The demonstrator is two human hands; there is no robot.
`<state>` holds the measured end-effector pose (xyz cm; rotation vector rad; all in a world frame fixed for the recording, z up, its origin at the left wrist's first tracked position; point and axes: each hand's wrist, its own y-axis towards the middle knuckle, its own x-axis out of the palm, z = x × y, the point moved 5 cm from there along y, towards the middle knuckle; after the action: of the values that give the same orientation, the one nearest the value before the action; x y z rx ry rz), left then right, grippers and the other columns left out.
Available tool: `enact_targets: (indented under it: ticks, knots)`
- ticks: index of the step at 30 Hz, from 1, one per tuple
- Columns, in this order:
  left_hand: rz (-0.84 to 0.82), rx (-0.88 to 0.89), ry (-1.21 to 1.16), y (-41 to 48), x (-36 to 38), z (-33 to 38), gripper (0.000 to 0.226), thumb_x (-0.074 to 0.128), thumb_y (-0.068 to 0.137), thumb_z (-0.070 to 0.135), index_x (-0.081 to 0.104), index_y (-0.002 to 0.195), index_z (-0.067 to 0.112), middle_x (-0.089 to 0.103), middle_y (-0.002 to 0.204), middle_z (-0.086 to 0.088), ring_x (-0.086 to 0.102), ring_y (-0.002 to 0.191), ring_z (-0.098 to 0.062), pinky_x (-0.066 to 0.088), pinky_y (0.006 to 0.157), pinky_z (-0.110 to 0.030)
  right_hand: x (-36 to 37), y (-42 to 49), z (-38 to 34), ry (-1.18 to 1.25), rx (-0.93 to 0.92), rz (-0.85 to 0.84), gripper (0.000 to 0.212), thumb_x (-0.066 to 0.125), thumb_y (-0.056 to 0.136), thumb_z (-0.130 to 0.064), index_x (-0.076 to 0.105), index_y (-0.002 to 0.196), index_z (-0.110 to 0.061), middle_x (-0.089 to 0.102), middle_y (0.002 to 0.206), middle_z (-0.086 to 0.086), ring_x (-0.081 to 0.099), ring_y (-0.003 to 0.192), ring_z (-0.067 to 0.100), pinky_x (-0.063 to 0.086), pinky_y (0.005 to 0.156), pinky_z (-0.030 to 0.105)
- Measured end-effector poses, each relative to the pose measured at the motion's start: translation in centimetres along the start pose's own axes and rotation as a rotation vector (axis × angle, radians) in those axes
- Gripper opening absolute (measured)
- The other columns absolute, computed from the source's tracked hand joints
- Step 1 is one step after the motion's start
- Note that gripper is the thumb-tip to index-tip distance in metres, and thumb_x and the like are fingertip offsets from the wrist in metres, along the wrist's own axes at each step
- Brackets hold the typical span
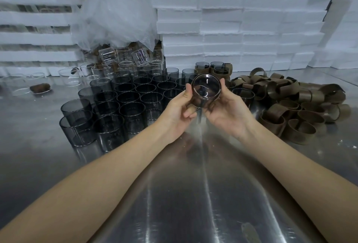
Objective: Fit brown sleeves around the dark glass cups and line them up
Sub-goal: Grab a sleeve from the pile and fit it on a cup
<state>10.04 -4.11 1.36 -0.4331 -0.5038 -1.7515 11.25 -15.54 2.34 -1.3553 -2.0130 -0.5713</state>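
Note:
Both hands hold one dark glass cup [206, 89] above the steel table, its mouth tilted toward me. My left hand [179, 110] grips its left side and my right hand [225, 110] its right side. A brown sleeve seems to wrap its lower part, though this is hard to see. Several bare dark cups [120, 107] stand packed in rows to the left. A heap of brown sleeves [294, 103] lies to the right. A few sleeved cups [213, 68] stand at the back.
Clear glass beakers [124, 60] sit behind the dark cups under crumpled plastic wrap [116, 10]. White foam boxes [242, 20] are stacked along the back. Shallow clear dishes [23, 86] lie at far left. The shiny steel table [184, 194] stretches toward me.

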Motion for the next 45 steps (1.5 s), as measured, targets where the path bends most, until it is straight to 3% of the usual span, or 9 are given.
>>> enact_targets:
  ticks: [4,6,9,11,14,24,33,40,45]
  knots:
    - [0.044,0.084,0.141,0.2,-0.5,-0.2,0.043,0.052,0.083,0.05,0.064,0.109,0.018,0.06,0.076,0.009,0.043,0.052,-0.002,0.04,0.06,-0.016,0.2,-0.2,-0.7,-0.353,-0.117,-0.043,0.053,0.043,0.095,-0.046,0.058,0.128,-0.008,0.065,0.12,0.008,0.062,0.104,0.012,0.05,0.087,0.023]
    - [0.08,0.105,0.202,0.1,-0.6,-0.1,0.05,0.052,0.089,0.051,0.06,0.123,0.013,0.067,0.093,0.002,0.055,0.066,-0.004,0.045,0.072,-0.02,0.2,-0.3,-1.1,-0.555,-0.169,-0.088,0.06,0.052,0.087,-0.043,0.049,0.139,-0.013,0.061,0.131,0.007,0.06,0.111,0.012,0.05,0.09,0.023]
    - [0.092,0.224,0.478,-0.4,-0.3,0.3,0.07,0.069,0.083,0.046,0.044,0.143,0.021,0.054,0.134,0.001,0.061,0.105,-0.008,0.05,0.089,-0.023,0.1,-0.6,-2.7,-0.91,-0.362,-0.131,0.068,0.073,0.08,-0.018,0.044,0.14,-0.027,0.057,0.135,-0.002,0.057,0.122,0.011,0.048,0.101,0.029]
    - [0.078,0.347,0.636,-0.7,0.1,0.6,0.076,0.077,0.08,0.028,0.036,0.145,0.029,0.042,0.142,0.005,0.06,0.113,-0.009,0.051,0.091,-0.023,0.2,-0.9,-3.6,-1.075,-0.518,-0.188,0.069,0.077,0.078,-0.002,0.046,0.135,-0.023,0.052,0.138,0.0,0.052,0.128,0.012,0.049,0.102,0.032]
    - [0.041,0.452,0.614,-1.0,0.4,0.9,0.076,0.078,0.078,0.003,0.039,0.134,0.037,0.044,0.138,0.011,0.063,0.114,-0.012,0.052,0.092,-0.026,0.3,-1.4,-3.8,-1.086,-0.629,-0.232,0.065,0.077,0.073,0.01,0.043,0.117,-0.024,0.048,0.144,0.001,0.045,0.135,0.015,0.047,0.105,0.038]
    - [0.06,0.502,0.621,-1.3,0.6,1.6,0.065,0.082,0.066,-0.011,0.041,0.101,0.026,0.052,0.123,0.005,0.064,0.099,-0.018,0.053,0.083,-0.021,0.1,-1.3,-3.8,-1.265,-0.694,-0.146,0.063,0.084,0.067,0.002,0.036,0.095,-0.029,0.056,0.123,-0.008,0.057,0.117,0.001,0.052,0.096,0.025]
    - [-0.005,0.412,0.645,-1.2,0.6,1.3,0.064,0.078,0.067,-0.016,0.039,0.098,0.024,0.05,0.121,0.008,0.066,0.085,0.0,0.054,0.074,-0.019,-0.1,-1.4,-3.9,-1.374,-0.631,-0.111,0.064,0.086,0.064,-0.001,0.034,0.09,-0.029,0.056,0.109,-0.009,0.061,0.108,0.012,0.058,0.085,0.031]
    - [-0.003,0.412,0.68,-1.2,0.6,1.3,0.066,0.079,0.066,-0.016,0.038,0.096,0.025,0.048,0.127,-0.001,0.063,0.091,-0.013,0.053,0.072,-0.018,0.3,-1.8,-3.9,-1.466,-0.658,-0.121,0.061,0.086,0.063,-0.002,0.035,0.094,-0.014,0.057,0.105,-0.006,0.064,0.103,0.026,0.059,0.081,0.035]
    - [-0.004,0.395,0.687,-1.1,0.4,1.2,0.065,0.079,0.066,-0.015,0.037,0.096,0.025,0.049,0.124,0.004,0.063,0.094,-0.017,0.055,0.074,-0.021,0.2,-1.8,-3.8,-1.479,-0.669,-0.117,0.063,0.087,0.063,-0.003,0.035,0.089,-0.029,0.058,0.103,0.0,0.064,0.099,0.027,0.059,0.082,0.033]
